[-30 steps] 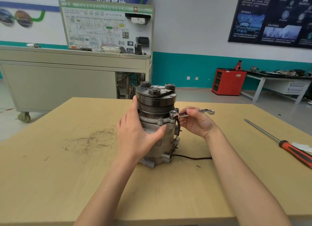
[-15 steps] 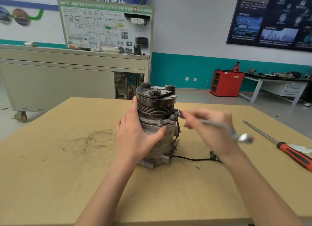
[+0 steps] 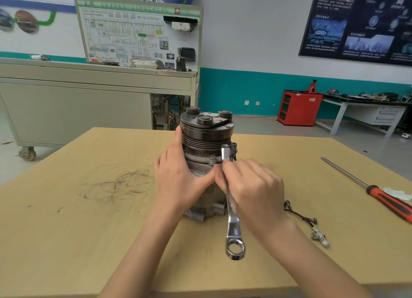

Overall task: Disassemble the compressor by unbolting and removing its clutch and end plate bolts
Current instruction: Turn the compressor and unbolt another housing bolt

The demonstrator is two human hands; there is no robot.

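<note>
Well, it looks like early going. The compressor (image 3: 206,139) stands upright mid-bench (image 3: 89,231) with its clutch (image 3: 206,121) not yet off. The left hand (image 3: 178,182) grips its side, and the right hand (image 3: 254,190) has its fingers clamped on a wrench (image 3: 233,228) set at the flange. A bolt (image 3: 213,158) beside it sits tight, so most of the unbolting seems ahead.

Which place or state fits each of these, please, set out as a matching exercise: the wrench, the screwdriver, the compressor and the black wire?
1. wrench
2. screwdriver
3. compressor
4. black wire

A. stands upright, held by the left hand
B. lies on the table, between compressor and screwdriver
C. gripped in the right hand
D. lies untouched near the table's right edge

Pairs: 1-C, 2-D, 3-A, 4-B.
</note>
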